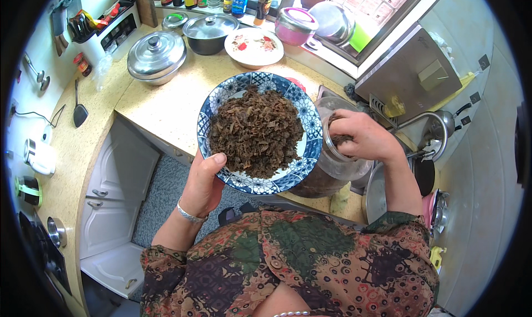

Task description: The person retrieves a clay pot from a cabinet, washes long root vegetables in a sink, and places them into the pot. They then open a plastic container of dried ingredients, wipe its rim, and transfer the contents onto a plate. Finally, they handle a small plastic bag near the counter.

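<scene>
A blue-and-white patterned plate [309, 121] carries a heap of dark brown, shredded preserved vegetable [255, 132]. My left hand [205, 179] grips its near left rim, thumb on top, holding it above the counter's front edge. To its right is a large clear jar [353, 169], its round mouth facing up, with dark contents showing low in its body. My right hand [363, 134] is at that mouth, its fingers curled around a dark clump of the same shreds; the fingertips are partly hidden inside the rim.
A lidded steel pot [156, 59], a dark pot with lid [210, 34] and a floral enamel basin [254, 48] stand along the back counter. A curved faucet [442, 130] rises at right beside a metal basin [376, 192]. A black spatula [80, 109] lies at left.
</scene>
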Tool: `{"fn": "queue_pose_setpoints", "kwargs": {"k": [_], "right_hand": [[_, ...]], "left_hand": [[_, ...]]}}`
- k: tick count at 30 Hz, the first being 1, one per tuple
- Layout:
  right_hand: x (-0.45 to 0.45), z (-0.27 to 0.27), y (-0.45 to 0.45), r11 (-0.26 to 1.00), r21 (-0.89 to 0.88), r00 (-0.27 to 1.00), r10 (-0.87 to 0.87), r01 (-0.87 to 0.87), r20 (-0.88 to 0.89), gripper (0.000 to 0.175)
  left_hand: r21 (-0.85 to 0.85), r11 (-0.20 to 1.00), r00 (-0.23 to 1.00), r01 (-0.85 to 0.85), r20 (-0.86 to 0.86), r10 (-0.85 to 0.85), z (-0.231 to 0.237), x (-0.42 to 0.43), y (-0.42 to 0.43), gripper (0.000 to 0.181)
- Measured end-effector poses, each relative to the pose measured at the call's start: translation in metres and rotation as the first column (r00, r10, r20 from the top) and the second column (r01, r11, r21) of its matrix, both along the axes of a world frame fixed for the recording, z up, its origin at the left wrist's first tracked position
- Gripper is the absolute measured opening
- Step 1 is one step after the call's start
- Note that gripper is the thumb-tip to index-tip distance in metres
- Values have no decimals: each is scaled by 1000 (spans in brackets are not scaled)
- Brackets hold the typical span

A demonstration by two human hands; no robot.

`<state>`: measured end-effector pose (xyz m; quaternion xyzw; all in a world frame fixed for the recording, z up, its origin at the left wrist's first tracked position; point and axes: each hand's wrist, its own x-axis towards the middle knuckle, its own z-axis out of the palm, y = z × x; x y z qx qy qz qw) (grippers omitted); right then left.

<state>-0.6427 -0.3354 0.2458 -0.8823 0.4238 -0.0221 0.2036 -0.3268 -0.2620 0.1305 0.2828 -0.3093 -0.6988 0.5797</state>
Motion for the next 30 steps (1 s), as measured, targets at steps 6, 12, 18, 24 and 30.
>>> {"fn": "queue_pose_setpoints", "kwargs": {"k": [6, 12, 18, 24, 30], "right_hand": [[-18, -6, -9, 998, -50, 964, 44, -32, 261, 23], [-23, 4, -4, 979, 157, 908, -180, 129, 379, 27], [-9, 39, -8, 909, 338, 821, -378, 243, 427, 26], [60, 67, -19, 964, 240, 902, -199, 110, 383, 23], [123, 20, -13, 942, -246, 969, 244, -229, 33, 42]], "left_hand": [[14, 1000, 1000, 11, 10, -11, -2, 0, -2, 90], [-10, 1000, 1000, 9, 14, -9, 2, 0, -5, 88], [18, 999, 999, 45, -4, -45, -3, 1, -9, 86], [37, 999, 995, -23, -93, 26, -10, -1, -8, 67], [-47, 997, 997, 67, -41, -69, 2, 3, -8, 84]]}}
